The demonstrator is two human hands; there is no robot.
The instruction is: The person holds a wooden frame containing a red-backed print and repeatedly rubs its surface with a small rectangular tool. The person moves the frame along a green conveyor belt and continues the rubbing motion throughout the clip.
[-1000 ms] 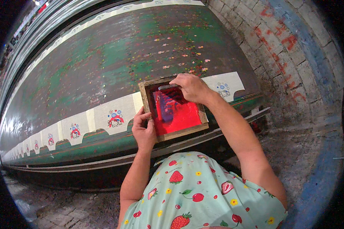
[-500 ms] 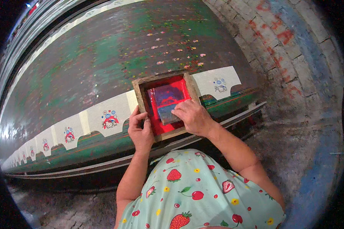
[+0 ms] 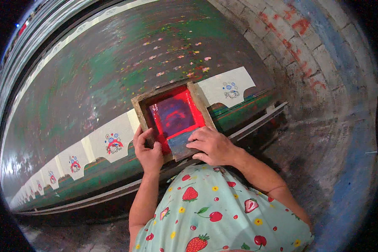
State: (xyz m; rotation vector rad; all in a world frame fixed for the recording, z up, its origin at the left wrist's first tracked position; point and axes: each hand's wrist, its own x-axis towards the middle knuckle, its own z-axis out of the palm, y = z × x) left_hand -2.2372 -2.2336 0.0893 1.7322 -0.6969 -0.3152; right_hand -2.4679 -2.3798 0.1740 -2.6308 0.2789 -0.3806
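Note:
A wooden screen-printing frame (image 3: 203,107) lies on the long table, with red ink around a purplish mesh window. My left hand (image 3: 149,153) grips its near left corner, thumb and fingers bent at the wood. Inside the near end of the frame, my right hand (image 3: 214,145) holds a wide grey-blue squeegee (image 3: 179,145), whose edge rests along a band of red ink. Left of the frame is a white cut piece (image 3: 113,142) printed with a cartoon figure and a red arc. The white piece (image 3: 229,91) on the right carries a mostly blue print. What lies under the frame is hidden.
The dark green, paint-specked table (image 3: 92,75) curves away to the left, with a row of printed white pieces along its near side. A metal rail (image 3: 260,119) follows that edge. A block wall (image 3: 323,54) with red marks stands at right.
My right hand has pulled the squeegee toward me, from mid-frame to the near end, baring more of the mesh. My left hand keeps its place on the frame. The whole view has shifted slightly.

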